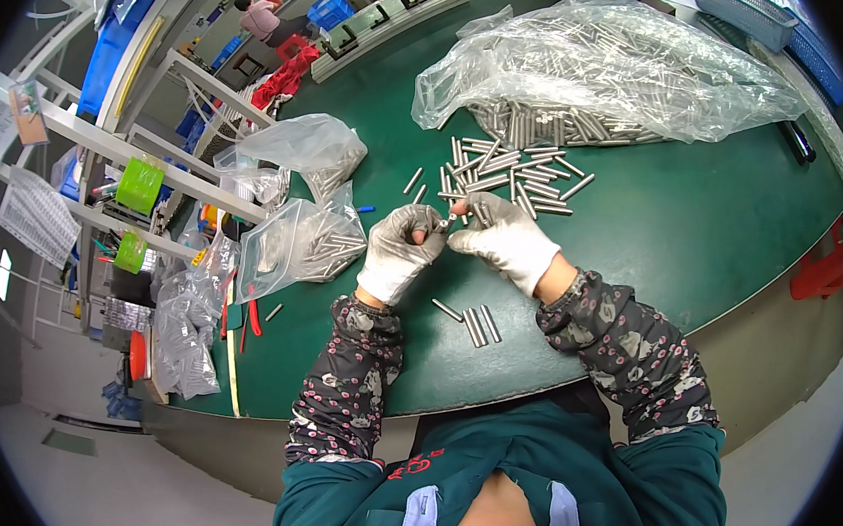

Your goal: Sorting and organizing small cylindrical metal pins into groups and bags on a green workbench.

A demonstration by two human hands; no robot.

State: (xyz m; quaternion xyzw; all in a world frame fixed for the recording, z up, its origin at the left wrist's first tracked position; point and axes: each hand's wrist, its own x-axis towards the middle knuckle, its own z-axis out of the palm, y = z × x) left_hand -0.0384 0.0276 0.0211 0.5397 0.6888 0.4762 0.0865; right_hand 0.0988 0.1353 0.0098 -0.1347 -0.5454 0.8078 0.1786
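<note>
A green worktable [697, 233] is spreading ahead – grey shelving [107, 143] is standing leftward, pale floor [65, 473] lying below.

clear plastic bag of metal pins [611, 66] at table's far side, smaller clear bags [301, 240] left

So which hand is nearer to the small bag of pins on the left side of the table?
Left. The left hand is just right of the bag; the right hand lies farther right, beyond it.

White knit gloves, dark floral-print sleeve covers, teal jacket with light collar straps.
</note>
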